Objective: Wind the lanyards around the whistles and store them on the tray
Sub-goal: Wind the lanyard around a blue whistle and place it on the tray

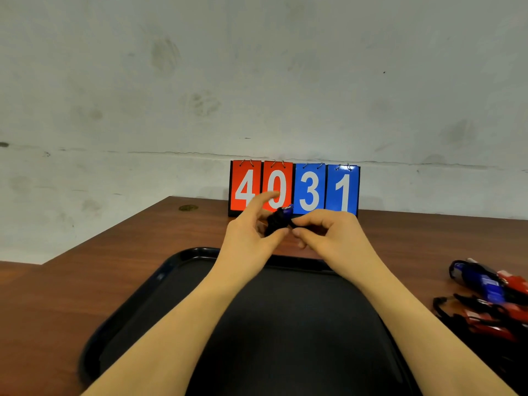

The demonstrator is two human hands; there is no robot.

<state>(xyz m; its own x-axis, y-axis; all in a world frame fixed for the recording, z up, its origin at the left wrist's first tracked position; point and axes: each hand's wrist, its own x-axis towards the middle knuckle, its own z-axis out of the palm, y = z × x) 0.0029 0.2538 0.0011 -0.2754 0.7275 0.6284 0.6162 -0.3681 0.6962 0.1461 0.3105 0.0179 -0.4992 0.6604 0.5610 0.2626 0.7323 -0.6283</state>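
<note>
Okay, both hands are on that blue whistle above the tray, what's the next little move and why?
Probably lower the whistle onto the tray. The black lanyard already looks bunched around it, the left hand grips it while the right hand pinches the cord, and the tray sits bare just beneath.

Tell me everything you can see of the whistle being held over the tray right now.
The whistle is mostly hidden under black lanyard wound around it; only a blue, glossy, plastic-looking end with a small metallic glint pokes out at the upper right. It is held in the air above the far rim of the black tray, in front of the scoreboard. The left hand grips it with its thumb beneath, and the right hand pinches the lanyard at its right side.
</note>
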